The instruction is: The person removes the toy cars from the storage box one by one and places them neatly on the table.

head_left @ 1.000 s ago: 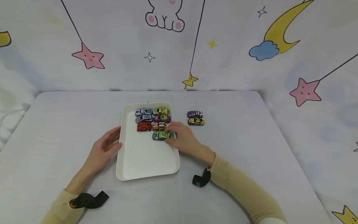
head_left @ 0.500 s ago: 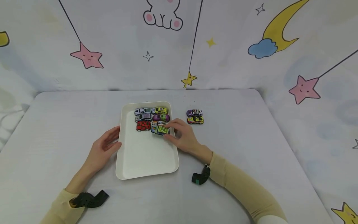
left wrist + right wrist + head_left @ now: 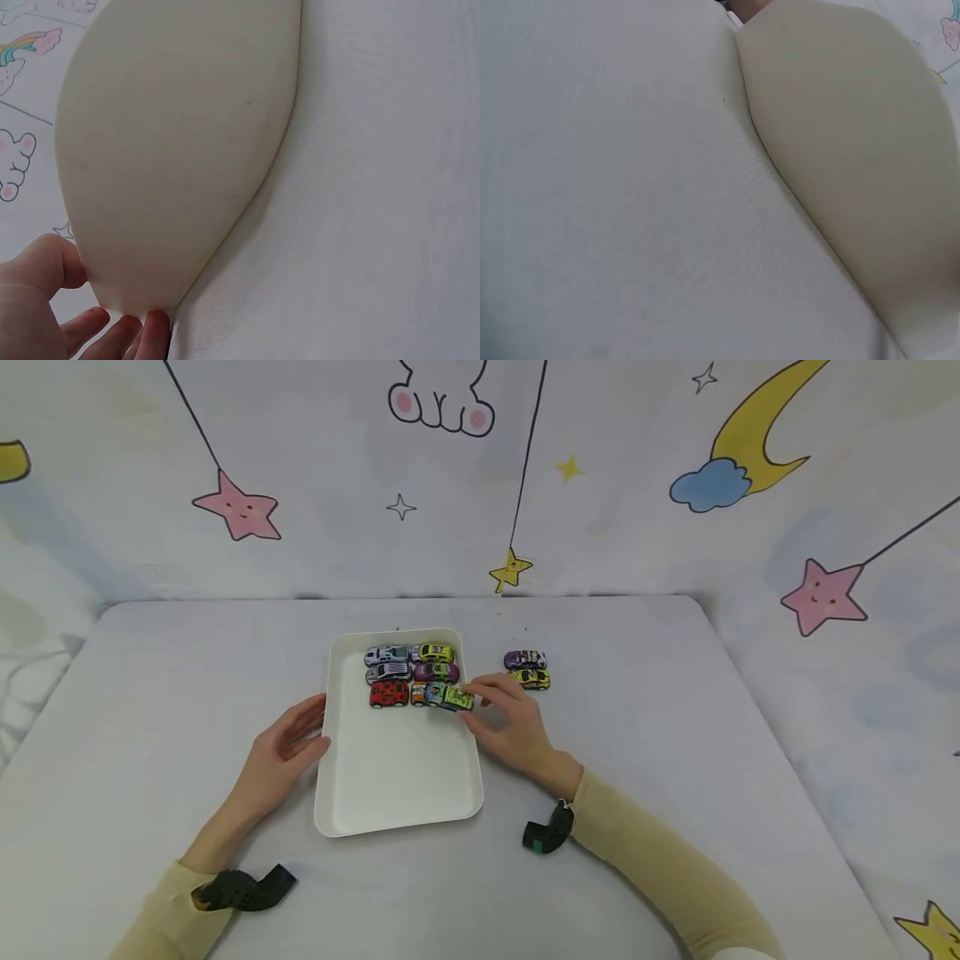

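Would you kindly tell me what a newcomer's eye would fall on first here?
Probably the toy cars at the far end of the white tray. The right hand pinches a green car at the tray's right edge. A yellow moon brightens the backdrop at upper right.

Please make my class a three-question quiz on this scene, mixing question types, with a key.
1. How many cars stand on the table outside the tray?
2. True or false: the left hand holds the red car.
3. The right hand pinches a car that is mainly: a) red, b) green, c) purple.

Key
1. Two: the purple-and-white car and the yellow car beside it.
2. False: the left hand touches the tray's left side.
3. b, the green car.
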### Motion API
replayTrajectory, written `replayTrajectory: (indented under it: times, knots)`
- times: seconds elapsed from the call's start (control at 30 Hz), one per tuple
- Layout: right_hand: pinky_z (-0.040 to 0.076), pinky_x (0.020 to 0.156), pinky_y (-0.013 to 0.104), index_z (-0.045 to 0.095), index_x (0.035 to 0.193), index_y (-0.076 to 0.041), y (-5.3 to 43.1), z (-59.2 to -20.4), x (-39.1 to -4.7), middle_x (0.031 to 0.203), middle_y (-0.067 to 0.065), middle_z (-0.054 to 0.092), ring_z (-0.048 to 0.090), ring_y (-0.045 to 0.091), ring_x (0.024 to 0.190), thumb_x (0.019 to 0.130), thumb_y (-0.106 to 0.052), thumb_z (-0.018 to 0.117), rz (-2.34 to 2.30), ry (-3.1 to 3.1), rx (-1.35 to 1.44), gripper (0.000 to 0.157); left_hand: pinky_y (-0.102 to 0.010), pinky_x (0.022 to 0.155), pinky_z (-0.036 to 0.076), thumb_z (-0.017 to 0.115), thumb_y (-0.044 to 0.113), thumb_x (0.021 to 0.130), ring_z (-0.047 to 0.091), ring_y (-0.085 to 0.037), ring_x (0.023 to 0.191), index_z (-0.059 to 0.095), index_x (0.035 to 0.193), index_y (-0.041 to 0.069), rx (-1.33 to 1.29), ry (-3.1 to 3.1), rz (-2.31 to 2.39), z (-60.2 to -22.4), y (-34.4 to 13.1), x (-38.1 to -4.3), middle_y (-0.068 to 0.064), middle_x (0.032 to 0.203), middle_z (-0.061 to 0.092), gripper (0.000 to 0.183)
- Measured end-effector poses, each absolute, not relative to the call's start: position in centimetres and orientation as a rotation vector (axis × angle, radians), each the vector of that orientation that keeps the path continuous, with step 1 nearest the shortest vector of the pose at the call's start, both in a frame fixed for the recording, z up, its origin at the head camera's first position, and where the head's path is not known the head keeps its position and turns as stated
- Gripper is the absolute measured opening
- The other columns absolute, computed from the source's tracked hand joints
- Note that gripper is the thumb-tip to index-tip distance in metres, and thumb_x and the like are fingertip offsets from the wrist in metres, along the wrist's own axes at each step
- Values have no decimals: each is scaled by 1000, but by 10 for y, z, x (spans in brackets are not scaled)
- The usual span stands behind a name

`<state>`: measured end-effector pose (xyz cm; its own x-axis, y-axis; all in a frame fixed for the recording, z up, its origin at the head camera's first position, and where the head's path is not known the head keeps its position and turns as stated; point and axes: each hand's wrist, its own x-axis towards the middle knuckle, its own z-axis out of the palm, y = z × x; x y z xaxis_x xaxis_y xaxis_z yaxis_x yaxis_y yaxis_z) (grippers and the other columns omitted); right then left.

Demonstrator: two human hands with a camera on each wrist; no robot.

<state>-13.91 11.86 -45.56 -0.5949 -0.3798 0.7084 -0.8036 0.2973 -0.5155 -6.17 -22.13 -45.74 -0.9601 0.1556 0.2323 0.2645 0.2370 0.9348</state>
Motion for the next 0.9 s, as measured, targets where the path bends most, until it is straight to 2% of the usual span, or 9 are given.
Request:
replayTrajectory:
  times: [0.17, 0.37, 0.53, 0.9]
  knots:
    - [52, 71, 27, 72, 113, -3, 134, -454, -138, 110, 11, 68, 59, 20, 82, 81, -6, 80, 1175, -2141, 1020, 33, -10, 96, 50, 59, -5, 96, 52, 2, 128, 40, 148, -5, -399, -2411, -1838, -459, -221, -63, -32, 147, 43, 56]
    - [55, 69, 33, 72, 112, -1, 150, -457, -139, 112, 15, 68, 63, 26, 81, 74, 4, 84, 1182, -2097, 965, 40, -10, 96, 50, 59, -5, 96, 51, 3, 127, 40, 148, -5, -392, -2416, -1838, -459, -222, -63, -31, 148, 43, 56]
    - [55, 69, 35, 72, 113, 1, 160, -459, -142, 112, 17, 68, 63, 27, 84, 73, 7, 83, 1224, -2083, 952, 41, -10, 96, 50, 60, -4, 97, 51, 3, 127, 39, 149, -5, -390, -2421, -1838, -460, -223, -62, -31, 148, 43, 56]
    - [54, 75, 30, 70, 118, 1, 177, -461, -145, 114, 14, 67, 62, 23, 86, 81, 5, 79, 1166, -2151, 943, 39, -9, 96, 49, 59, -4, 96, 51, 4, 128, 40, 148, -5, -380, -2416, -1840, -458, -222, -62, -31, 148, 43, 55]
